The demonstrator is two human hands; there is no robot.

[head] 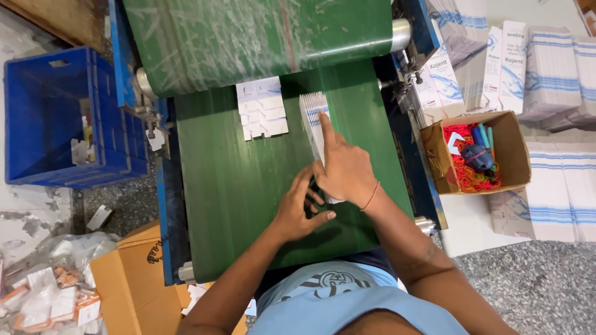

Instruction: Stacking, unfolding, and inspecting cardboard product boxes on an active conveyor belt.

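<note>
A row of flattened white cartons with blue stripes (312, 111) stands on edge on the green conveyor belt (236, 186). My right hand (344, 167) rests on top of this row, its index finger stretched forward along it. My left hand (298, 208) presses against the near end of the same row, fingers spread. A second batch of flat white cartons (262, 108) lies overlapped on the belt to the left, just below the upper green belt (261, 37), apart from both hands.
An open cardboard box (515, 152) with red rubber bands and small tools sits at the right. Stacks of white and blue cartons (552, 74) fill the far right. A blue plastic crate (56, 118) stands at the left; a cardboard box (133, 279) and scrap cartons (49, 291) lie lower left.
</note>
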